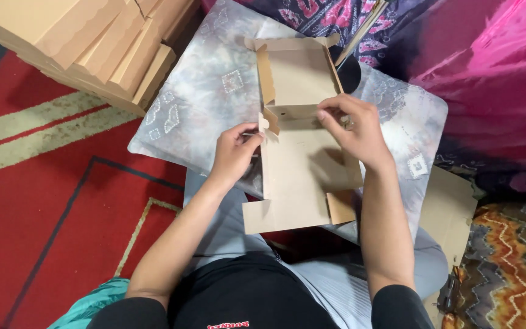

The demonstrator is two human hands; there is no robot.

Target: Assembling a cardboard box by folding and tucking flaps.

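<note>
Place: on the grey patterned cushion (214,91) that lies across our lap, we have a flat cardboard box (296,164) half folded, its far end already standing as low walls.
Left hand: our left hand (234,152) pinches the left edge of the box, fingers closed on a small side tab beside the middle fold.
Right hand: our right hand (355,131) grips the right edge of the box at the same fold, thumb and fingers clamped on the card.
Box: it rests on the cushion between both hands, its near flap hanging off the cushion edge toward our body.
Handling: we judge the card light and fairly stiff, yet quick to crease or tear at the thin tabs; the scored folds and long edges look the safest places to hold.
Around the cushion: a stack of flat boxes (92,42) sits to its upper left, a red carpet (44,201) lies to its left, and pink cloth (494,73) lies to its right.
</note>
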